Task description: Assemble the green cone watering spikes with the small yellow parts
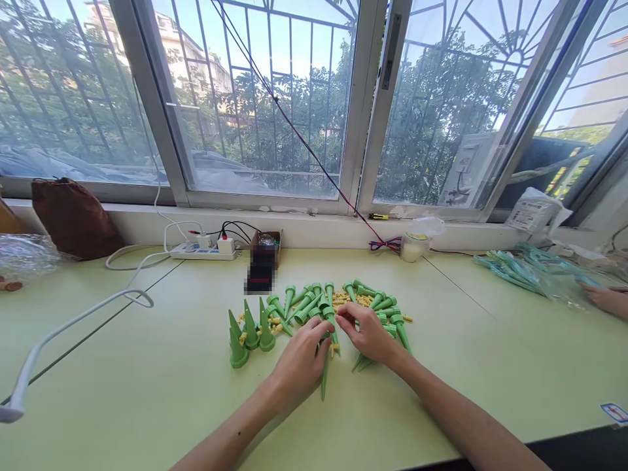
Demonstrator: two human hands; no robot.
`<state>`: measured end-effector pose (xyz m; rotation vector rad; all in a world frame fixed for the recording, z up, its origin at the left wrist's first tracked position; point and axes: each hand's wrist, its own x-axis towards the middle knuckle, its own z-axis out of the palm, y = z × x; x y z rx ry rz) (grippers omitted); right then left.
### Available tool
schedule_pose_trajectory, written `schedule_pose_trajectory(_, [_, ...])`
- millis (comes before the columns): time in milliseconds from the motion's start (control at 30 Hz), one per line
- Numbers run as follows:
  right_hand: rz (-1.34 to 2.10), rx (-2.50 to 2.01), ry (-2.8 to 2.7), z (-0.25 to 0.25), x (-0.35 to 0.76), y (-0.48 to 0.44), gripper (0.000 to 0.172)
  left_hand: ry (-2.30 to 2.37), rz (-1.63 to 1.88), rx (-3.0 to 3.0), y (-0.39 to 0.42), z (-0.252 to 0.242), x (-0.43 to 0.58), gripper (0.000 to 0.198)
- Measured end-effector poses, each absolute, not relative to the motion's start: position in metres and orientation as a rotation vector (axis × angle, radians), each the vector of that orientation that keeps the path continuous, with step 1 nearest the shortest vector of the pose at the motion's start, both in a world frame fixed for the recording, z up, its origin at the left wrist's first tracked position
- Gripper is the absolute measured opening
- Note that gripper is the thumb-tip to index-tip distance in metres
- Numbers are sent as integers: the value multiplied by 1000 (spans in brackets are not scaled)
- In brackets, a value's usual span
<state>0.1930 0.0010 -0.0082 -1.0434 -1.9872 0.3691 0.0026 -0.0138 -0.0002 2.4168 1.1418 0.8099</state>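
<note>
A heap of green plastic cone spikes (343, 304) lies on the pale green table (147, 379), mixed with small yellow parts (360, 299). A few cones (250, 333) stand upright to the left of the heap. My left hand (299, 363) is closed around one green spike (324, 373) whose tip points toward me. My right hand (367, 333) pinches at that spike's top end, fingers pressed together; I cannot make out any small piece in the pinch.
A white power strip (206, 250) with cables and a small box (265, 252) sit by the window sill. A white cable (73, 320) loops at left. A brown pouch (73, 216) is far left. A small jar (415, 247) stands behind. Another person's hand (606, 297) and teal bagged items (524, 268) are at right.
</note>
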Motion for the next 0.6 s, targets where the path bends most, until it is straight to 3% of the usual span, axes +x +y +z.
schedule_pose_trajectory(600, [388, -1050, -2061, -8, 192, -1, 11, 1131, 903, 2390, -13, 0, 3, 24])
